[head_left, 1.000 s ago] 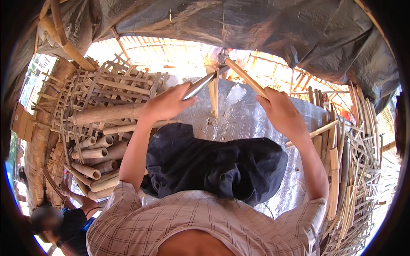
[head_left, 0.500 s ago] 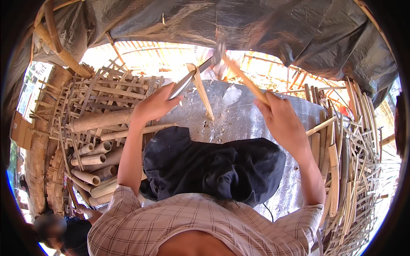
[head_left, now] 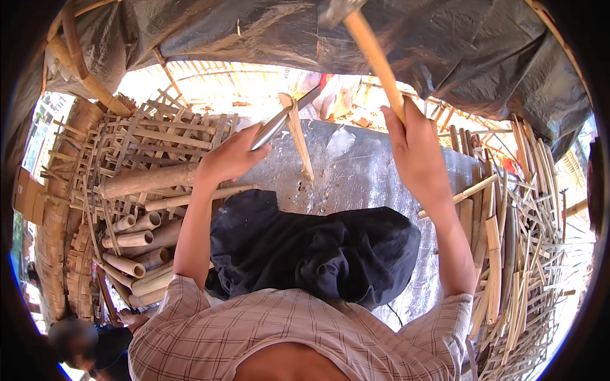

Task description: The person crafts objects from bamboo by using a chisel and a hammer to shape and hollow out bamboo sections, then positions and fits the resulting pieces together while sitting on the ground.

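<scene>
My left hand [head_left: 230, 157] grips a metal blade [head_left: 279, 120] whose edge sits in the top of an upright bamboo strip [head_left: 298, 136]. The strip stands on a grey worn block [head_left: 375, 171] in front of me. My right hand [head_left: 413, 149] is raised high and closed around the wooden handle of a hammer [head_left: 372, 47], whose head reaches the top of the picture above the blade. A dark cloth [head_left: 311, 251] lies over my lap below both hands.
Cut bamboo tubes [head_left: 130, 241] and a woven bamboo lattice [head_left: 146, 143] are stacked on my left. Thin split strips [head_left: 521, 254] pile up on my right. A dark tarpaulin [head_left: 445, 57] hangs overhead. Another person [head_left: 82, 343] crouches at the lower left.
My right hand has swung the hammer up from the blade to high above it. The left hand keeps the blade on the strip, which now stands more upright.
</scene>
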Tool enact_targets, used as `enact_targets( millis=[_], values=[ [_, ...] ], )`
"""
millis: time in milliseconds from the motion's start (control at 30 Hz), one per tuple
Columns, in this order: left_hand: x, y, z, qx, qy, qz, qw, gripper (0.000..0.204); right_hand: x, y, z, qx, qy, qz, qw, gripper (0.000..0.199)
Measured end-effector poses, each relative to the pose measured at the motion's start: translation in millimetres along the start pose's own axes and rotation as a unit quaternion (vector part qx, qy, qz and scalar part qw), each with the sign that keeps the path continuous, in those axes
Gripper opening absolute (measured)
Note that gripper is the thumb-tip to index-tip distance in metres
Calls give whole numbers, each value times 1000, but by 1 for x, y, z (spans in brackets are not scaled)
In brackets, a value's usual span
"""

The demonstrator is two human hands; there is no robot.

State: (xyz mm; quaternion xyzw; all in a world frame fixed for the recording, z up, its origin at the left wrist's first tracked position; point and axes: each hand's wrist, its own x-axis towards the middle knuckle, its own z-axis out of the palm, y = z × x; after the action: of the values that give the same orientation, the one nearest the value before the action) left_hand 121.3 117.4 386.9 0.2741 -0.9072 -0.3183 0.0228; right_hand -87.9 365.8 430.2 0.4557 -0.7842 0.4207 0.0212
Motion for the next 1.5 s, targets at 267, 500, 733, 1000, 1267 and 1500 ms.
enact_targets(
  millis=[267,500,733,1000,1267,1500],
  values=[
    [9,-3,-5,-4,-45,-25,999,34,-26,83,38,-114,-73,-50,990,28],
    [20,-35,9,33,48,46,997,35,11,-5,24,62,9,35,997,25],
    [33,-12,15,40,1,40,998,38,-5,30,20,-97,-106,-33,989,17],
    [33,0,8,50,-18,14,998,37,1,56,30,-70,-48,-15,996,17],
    [22,-10,7,45,-6,6,999,33,21,-7,-4,-3,35,8,999,18],
    [26,-15,8,20,-21,-12,1000,33,2,84,32,-141,-159,-53,976,26]
  ],
)
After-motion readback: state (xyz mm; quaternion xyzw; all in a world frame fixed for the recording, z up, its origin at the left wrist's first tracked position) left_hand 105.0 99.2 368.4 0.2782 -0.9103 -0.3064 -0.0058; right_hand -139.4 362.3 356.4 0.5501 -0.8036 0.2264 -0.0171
